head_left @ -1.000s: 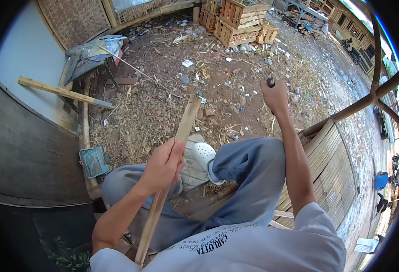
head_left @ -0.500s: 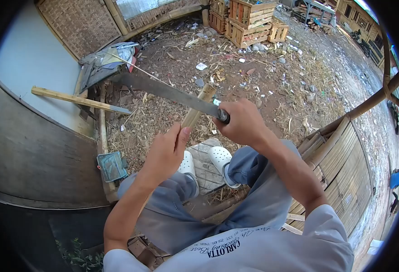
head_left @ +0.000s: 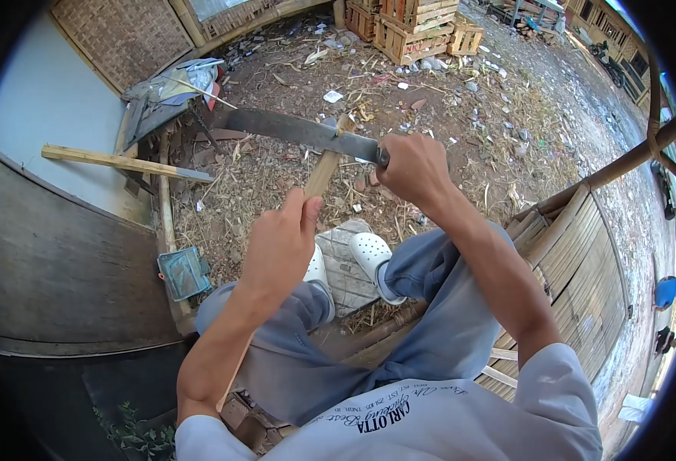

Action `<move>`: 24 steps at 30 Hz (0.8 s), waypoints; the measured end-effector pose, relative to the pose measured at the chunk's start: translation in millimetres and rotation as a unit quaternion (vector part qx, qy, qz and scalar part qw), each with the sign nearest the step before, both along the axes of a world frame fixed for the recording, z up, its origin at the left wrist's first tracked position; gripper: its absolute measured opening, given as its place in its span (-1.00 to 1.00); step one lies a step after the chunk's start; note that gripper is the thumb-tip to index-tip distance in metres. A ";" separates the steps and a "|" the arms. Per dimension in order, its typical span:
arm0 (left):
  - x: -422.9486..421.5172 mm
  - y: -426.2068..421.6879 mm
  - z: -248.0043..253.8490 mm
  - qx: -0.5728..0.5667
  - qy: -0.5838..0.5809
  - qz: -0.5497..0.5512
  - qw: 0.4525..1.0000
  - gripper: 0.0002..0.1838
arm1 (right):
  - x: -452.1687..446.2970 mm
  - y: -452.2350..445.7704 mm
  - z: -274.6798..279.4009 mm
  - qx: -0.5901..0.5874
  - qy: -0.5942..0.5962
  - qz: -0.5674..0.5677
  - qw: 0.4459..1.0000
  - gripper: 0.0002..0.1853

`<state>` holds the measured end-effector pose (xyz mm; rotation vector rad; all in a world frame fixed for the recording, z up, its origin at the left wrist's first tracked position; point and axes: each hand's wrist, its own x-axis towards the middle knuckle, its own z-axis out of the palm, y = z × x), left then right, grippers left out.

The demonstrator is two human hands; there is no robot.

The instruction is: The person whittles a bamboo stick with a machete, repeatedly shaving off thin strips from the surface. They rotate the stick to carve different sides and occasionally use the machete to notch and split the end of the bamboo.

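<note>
My left hand [head_left: 278,240] is closed round the near end of a pale bamboo strip [head_left: 323,172], with the thumb along its side. The strip slants forward, away from my body. Gripped by its dark handle in my right hand [head_left: 417,170] is a machete [head_left: 280,125], whose broad grey blade points to the left. Close to the strip's far end the blade lies across it and hides part of it. Whether the edge bites into the bamboo, I cannot tell. Both hands are above my knees, and the rest of the handle is hidden by my fingers.
Below are white clogs [head_left: 371,256] on a square slab [head_left: 345,284]. A wooden bar [head_left: 122,162] juts out at left, above a blue plastic basket [head_left: 185,274]. Wooden crates [head_left: 411,38] stand on the littered ground. A bamboo slat platform [head_left: 580,269] lies at right.
My right hand has moved forward, carrying the machete blade toward the strip's far end. The left hand still holds the strip and has shifted slightly forward. The view has moved a little.
</note>
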<state>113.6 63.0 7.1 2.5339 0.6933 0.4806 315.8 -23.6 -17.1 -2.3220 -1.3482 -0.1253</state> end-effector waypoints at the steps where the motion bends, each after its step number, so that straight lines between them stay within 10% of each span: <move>1: 3.7 3.2 -0.6 0.005 0.003 -0.005 1.000 -0.71 | 2.1 1.8 0.7 -0.014 -0.002 -0.010 1.000 -0.84; 24: -3.5 10.7 -30.7 0.008 -0.041 -0.060 0.997 -0.74 | -28.4 -0.9 -4.4 -0.054 0.069 0.035 0.996 -0.86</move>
